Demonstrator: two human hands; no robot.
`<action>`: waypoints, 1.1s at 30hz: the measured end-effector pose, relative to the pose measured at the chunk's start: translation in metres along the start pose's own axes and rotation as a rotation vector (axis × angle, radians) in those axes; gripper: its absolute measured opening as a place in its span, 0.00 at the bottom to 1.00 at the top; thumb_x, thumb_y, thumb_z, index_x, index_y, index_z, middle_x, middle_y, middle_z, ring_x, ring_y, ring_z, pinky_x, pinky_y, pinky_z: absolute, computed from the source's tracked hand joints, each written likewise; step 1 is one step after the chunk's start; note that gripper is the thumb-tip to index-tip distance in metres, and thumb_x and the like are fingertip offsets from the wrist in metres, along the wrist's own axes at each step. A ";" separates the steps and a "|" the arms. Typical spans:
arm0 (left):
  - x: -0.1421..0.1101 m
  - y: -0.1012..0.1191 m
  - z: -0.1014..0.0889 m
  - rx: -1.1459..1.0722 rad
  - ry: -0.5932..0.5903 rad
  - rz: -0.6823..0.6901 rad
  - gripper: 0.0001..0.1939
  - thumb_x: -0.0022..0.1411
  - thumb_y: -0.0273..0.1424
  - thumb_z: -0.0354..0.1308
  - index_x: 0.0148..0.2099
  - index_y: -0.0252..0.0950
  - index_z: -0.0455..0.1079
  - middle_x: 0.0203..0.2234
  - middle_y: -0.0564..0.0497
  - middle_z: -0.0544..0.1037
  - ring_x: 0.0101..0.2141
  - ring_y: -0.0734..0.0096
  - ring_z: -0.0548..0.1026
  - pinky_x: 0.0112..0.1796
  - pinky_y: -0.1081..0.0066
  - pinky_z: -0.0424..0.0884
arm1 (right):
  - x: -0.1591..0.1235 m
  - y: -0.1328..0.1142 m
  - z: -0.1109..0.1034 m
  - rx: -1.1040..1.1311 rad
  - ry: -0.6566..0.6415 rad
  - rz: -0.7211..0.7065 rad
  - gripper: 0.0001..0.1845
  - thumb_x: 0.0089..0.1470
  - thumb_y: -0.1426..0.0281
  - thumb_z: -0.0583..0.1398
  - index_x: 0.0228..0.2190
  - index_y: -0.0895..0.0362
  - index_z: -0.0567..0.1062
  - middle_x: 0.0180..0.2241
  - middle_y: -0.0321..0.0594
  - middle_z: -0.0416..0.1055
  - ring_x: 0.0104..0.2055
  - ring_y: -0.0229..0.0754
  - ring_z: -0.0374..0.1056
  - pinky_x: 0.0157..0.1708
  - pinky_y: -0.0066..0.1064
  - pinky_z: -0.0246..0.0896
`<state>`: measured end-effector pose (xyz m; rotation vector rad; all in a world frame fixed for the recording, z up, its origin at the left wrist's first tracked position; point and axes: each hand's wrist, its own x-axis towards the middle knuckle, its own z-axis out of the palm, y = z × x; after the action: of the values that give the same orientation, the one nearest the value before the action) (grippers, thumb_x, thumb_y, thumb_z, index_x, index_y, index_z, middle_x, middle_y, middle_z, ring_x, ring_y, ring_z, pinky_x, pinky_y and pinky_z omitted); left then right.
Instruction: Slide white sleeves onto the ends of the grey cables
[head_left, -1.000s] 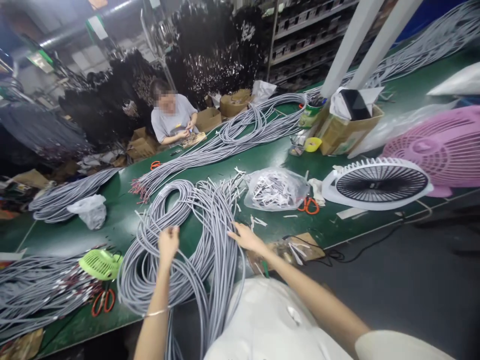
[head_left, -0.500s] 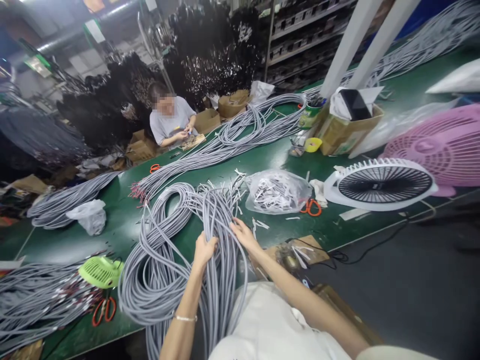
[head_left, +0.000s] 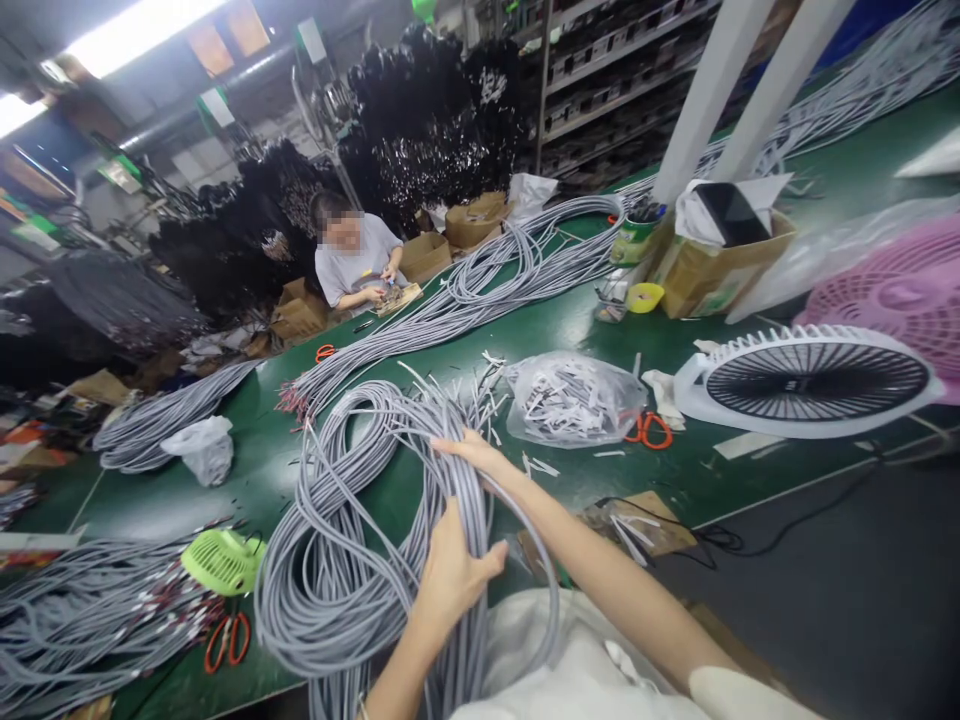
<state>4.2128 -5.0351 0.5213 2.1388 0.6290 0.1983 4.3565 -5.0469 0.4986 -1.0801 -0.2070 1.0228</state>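
A thick bundle of grey cables (head_left: 471, 500) hangs over the near edge of the green table, just in front of me. My left hand (head_left: 452, 575) is wrapped round it from the left, thumb stuck out on the right side. Higher up, near the cut ends, my right hand (head_left: 474, 455) grips the same bundle from the right, fingers lying across the top. One cable bows out to the right by my right forearm. Left of the bundle lies a large coil of grey cable (head_left: 322, 610), partly looped over itself.
A clear bag of white scraps (head_left: 574, 400) lies beyond my right hand, with orange-handled scissors (head_left: 652, 430) beside it. Further right stands a white fan (head_left: 810, 385). A small green fan (head_left: 223, 562) and red scissors (head_left: 227, 640) are at left. A co-worker (head_left: 358, 255) sits across the table.
My left hand has moved right from the coil to the bundle and closed round it. My right hand has shifted from the bundle's side onto its top. The view has tilted up slightly.
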 end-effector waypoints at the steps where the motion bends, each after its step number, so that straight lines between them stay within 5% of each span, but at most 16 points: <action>1: 0.001 -0.002 -0.001 0.019 0.010 0.021 0.17 0.46 0.36 0.60 0.39 0.35 0.68 0.33 0.48 0.73 0.34 0.64 0.71 0.38 0.67 0.66 | 0.000 -0.001 -0.001 0.022 0.008 0.039 0.24 0.27 0.65 0.71 0.30 0.58 0.71 0.22 0.33 0.71 0.22 0.35 0.65 0.26 0.28 0.64; 3: 0.009 -0.012 -0.009 0.008 0.124 0.006 0.13 0.50 0.42 0.57 0.29 0.36 0.68 0.29 0.48 0.72 0.33 0.63 0.70 0.38 0.66 0.66 | -0.003 -0.003 -0.006 0.045 -0.009 0.077 0.21 0.27 0.67 0.70 0.27 0.60 0.72 0.22 0.35 0.71 0.21 0.34 0.64 0.24 0.27 0.63; 6: 0.032 -0.031 -0.026 -0.240 0.313 -0.152 0.28 0.47 0.58 0.53 0.28 0.35 0.69 0.25 0.46 0.72 0.31 0.61 0.71 0.36 0.63 0.66 | -0.012 -0.008 -0.011 -0.018 -0.088 -0.024 0.17 0.29 0.67 0.68 0.26 0.61 0.73 0.25 0.37 0.73 0.26 0.36 0.67 0.30 0.28 0.64; 10: 0.069 -0.026 -0.044 -0.832 0.082 -0.161 0.46 0.29 0.68 0.54 0.38 0.32 0.71 0.30 0.41 0.77 0.36 0.54 0.75 0.41 0.58 0.69 | -0.034 -0.024 -0.005 -0.281 -0.290 -0.271 0.22 0.32 0.70 0.66 0.34 0.60 0.72 0.29 0.35 0.72 0.32 0.38 0.68 0.36 0.30 0.64; 13: 0.086 0.005 -0.055 -1.038 -0.002 0.010 0.42 0.30 0.65 0.59 0.36 0.32 0.72 0.31 0.41 0.78 0.39 0.51 0.76 0.43 0.57 0.70 | -0.047 -0.036 0.005 -0.474 -0.412 -0.396 0.30 0.37 0.73 0.63 0.47 0.59 0.67 0.31 0.34 0.71 0.31 0.37 0.66 0.35 0.30 0.64; 16: 0.091 0.033 -0.066 -1.035 0.023 0.073 0.30 0.37 0.51 0.66 0.37 0.33 0.72 0.27 0.45 0.78 0.34 0.56 0.77 0.39 0.59 0.72 | -0.046 -0.038 0.014 -0.649 -0.429 -0.505 0.38 0.39 0.73 0.62 0.54 0.59 0.60 0.37 0.37 0.71 0.35 0.39 0.67 0.39 0.32 0.64; 22: 0.084 0.047 -0.092 -0.663 0.103 0.123 0.19 0.37 0.36 0.68 0.31 0.32 0.69 0.17 0.53 0.72 0.19 0.71 0.70 0.24 0.71 0.69 | -0.040 -0.014 0.031 -0.937 -0.353 -0.484 0.21 0.44 0.61 0.63 0.40 0.57 0.71 0.25 0.37 0.71 0.28 0.44 0.67 0.32 0.33 0.63; 26: 0.075 0.047 -0.105 -0.598 0.108 0.085 0.23 0.36 0.35 0.67 0.37 0.32 0.68 0.15 0.57 0.69 0.17 0.73 0.67 0.22 0.71 0.67 | -0.040 -0.020 0.023 -0.674 -0.270 -0.466 0.20 0.41 0.52 0.63 0.22 0.57 0.71 0.17 0.35 0.66 0.20 0.38 0.64 0.22 0.28 0.59; 30: 0.071 0.037 -0.112 -0.647 0.081 0.096 0.26 0.35 0.35 0.67 0.40 0.32 0.67 0.15 0.57 0.69 0.17 0.75 0.67 0.21 0.73 0.65 | -0.030 -0.055 0.006 -0.328 -0.228 -0.417 0.25 0.42 0.53 0.63 0.37 0.57 0.72 0.31 0.40 0.73 0.21 0.33 0.64 0.15 0.23 0.56; 33: 0.076 0.027 -0.115 -0.599 0.056 0.059 0.27 0.31 0.37 0.69 0.36 0.32 0.68 0.15 0.57 0.69 0.17 0.73 0.67 0.22 0.72 0.66 | -0.021 -0.081 0.006 -0.131 -0.284 -0.374 0.34 0.36 0.53 0.66 0.45 0.55 0.68 0.46 0.46 0.69 0.26 0.35 0.67 0.15 0.23 0.59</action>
<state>4.2465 -4.9283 0.6057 1.5768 0.4638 0.4228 4.3894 -5.0664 0.5735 -0.9629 -0.6882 0.8276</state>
